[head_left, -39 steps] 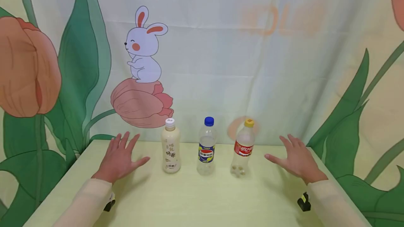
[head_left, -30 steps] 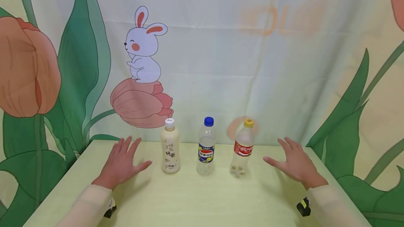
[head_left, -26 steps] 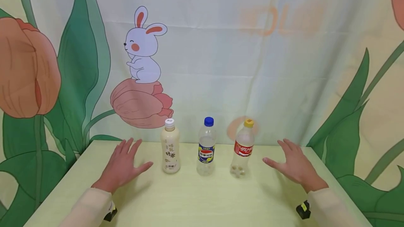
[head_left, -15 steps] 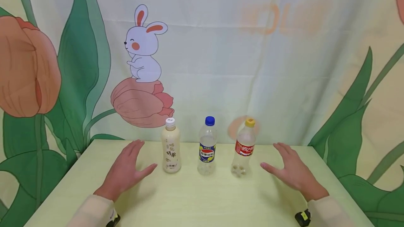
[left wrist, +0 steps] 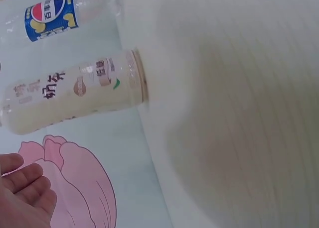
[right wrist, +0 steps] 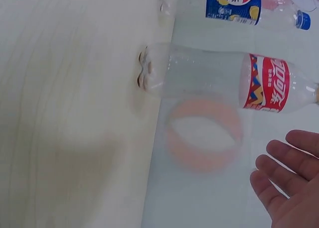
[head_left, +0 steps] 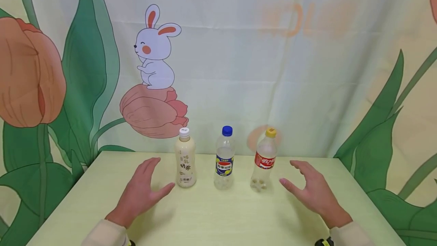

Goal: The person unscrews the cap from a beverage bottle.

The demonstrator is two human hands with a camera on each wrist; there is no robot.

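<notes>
Three bottles stand upright in a row on the table. At left is a cream-coloured milk tea bottle (head_left: 186, 162) with a white cap. A clear Pepsi bottle (head_left: 224, 164) with a blue cap and label occupies the middle. To the right, a clear cola bottle (head_left: 263, 162) carries a red label and a yellow cap. My left hand (head_left: 140, 193) hovers left of the milk tea bottle, thumb spread towards it, holding nothing. My right hand (head_left: 314, 193) is raised to the right of the cola bottle, thumb apart from the fingers, also holding nothing. Neither hand touches a bottle.
The pale table (head_left: 218, 219) ends at the back against a hanging cloth (head_left: 225, 67) printed with a rabbit and tulips. Dark wrist devices show at both cuffs. Shadows of the hands fall on the table.
Both hands have drawn a little nearer to me and inward, towards the bottles, with their fingers now closer together. The bottles stay in place; the head view has shifted slightly.
</notes>
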